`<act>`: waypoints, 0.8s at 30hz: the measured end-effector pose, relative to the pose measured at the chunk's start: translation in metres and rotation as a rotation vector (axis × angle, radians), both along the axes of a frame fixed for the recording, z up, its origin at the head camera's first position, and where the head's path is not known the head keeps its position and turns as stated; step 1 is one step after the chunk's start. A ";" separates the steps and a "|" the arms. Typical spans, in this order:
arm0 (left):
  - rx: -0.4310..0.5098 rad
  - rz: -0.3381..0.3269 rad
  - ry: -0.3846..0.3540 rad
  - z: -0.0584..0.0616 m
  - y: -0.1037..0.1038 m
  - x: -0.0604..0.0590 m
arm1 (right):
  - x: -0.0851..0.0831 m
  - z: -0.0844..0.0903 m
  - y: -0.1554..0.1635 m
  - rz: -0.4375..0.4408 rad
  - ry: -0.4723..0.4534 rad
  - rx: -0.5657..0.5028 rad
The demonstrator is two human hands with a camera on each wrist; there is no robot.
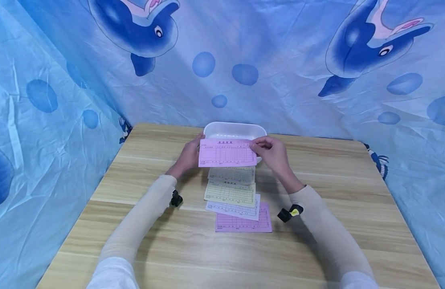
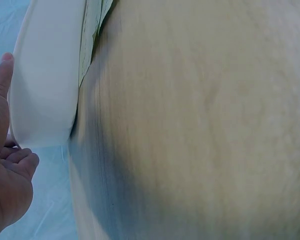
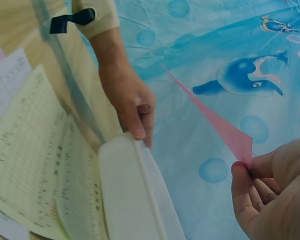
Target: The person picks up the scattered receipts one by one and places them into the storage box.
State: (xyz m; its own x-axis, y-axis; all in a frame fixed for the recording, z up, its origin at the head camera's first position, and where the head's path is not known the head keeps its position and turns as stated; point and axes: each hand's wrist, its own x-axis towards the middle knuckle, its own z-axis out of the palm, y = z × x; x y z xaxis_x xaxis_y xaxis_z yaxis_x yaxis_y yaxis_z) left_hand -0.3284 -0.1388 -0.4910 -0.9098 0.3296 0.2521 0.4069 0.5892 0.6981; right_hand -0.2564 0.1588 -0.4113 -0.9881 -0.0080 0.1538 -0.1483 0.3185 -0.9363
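Observation:
My right hand (image 1: pixel 274 153) pinches the right end of a pink receipt slip (image 1: pixel 226 153) between thumb and fingers. In the head view this slip is over the front of a white plastic tub (image 1: pixel 235 129), hiding much of it. With its thumb and fingers, my left hand (image 3: pixel 130 107) grips the tub's rim at the left end. From the tub towards me runs an overlapping row of printed slips: a pale green one (image 1: pixel 231 174), a yellow one (image 1: pixel 227 192), a white one (image 1: pixel 240 211) and a pink one (image 1: pixel 244 225). The green slip's far end is hidden.
Everything stands on a wood-grain table (image 1: pixel 193 257). A blue curtain (image 1: pixel 280 108) with dolphins hangs close behind the tub, and more curtain is at both sides. Tassels (image 1: pixel 381 160) hang near the table's back corners.

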 end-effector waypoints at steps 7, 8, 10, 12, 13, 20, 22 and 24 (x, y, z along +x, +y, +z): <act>-0.001 -0.016 0.042 -0.002 -0.001 0.001 | -0.014 0.010 -0.001 -0.031 0.055 -0.011; 0.006 -0.014 0.030 -0.001 -0.001 0.001 | -0.016 0.011 -0.002 -0.036 0.060 -0.009; 0.016 -0.016 0.011 -0.002 -0.001 0.001 | -0.021 0.013 -0.002 -0.046 0.069 -0.005; 0.024 -0.029 0.005 -0.002 -0.001 -0.001 | -0.027 0.015 -0.002 -0.061 0.071 -0.010; 0.029 -0.036 0.009 -0.003 -0.001 -0.001 | -0.030 0.016 -0.002 -0.070 0.069 -0.013; 0.054 -0.023 -0.012 -0.005 -0.002 -0.003 | -0.048 0.020 0.001 -0.142 0.028 -0.025; 0.048 -0.003 -0.043 -0.004 -0.002 -0.003 | -0.053 0.019 0.002 -0.157 0.018 -0.016; 0.040 0.016 -0.070 -0.004 -0.002 -0.003 | -0.058 0.018 0.004 -0.173 0.011 -0.013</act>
